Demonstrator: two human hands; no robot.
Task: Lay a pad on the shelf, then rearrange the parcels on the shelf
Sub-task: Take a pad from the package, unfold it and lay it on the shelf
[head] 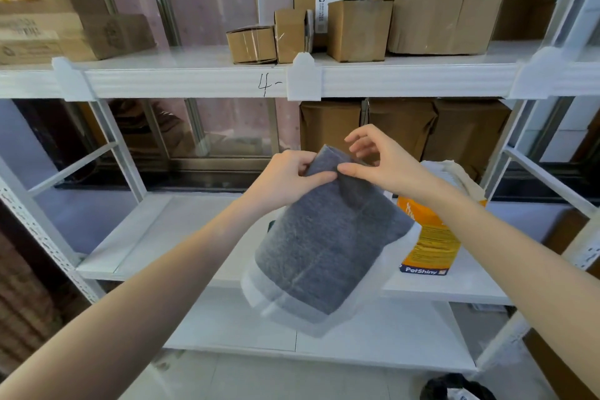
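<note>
A folded grey pad [328,247] hangs in front of the white shelf [156,230], its lower part still inside a clear plastic bag [292,312]. My left hand [289,175] grips the pad's top edge. My right hand [380,162] pinches a loose corner of the same edge between thumb and finger. Cardboard parcels [357,29] stand in a row on the upper shelf board [194,81], marked "4-". Larger brown parcels [402,127] sit at the back right of the middle shelf.
An orange "PetShiny" box [428,247] stands on the middle shelf right of the pad, with a white bag [454,172] behind it. More cartons [65,26] fill the upper left. A black bag [454,388] lies on the floor. White uprights [123,153] frame the bay.
</note>
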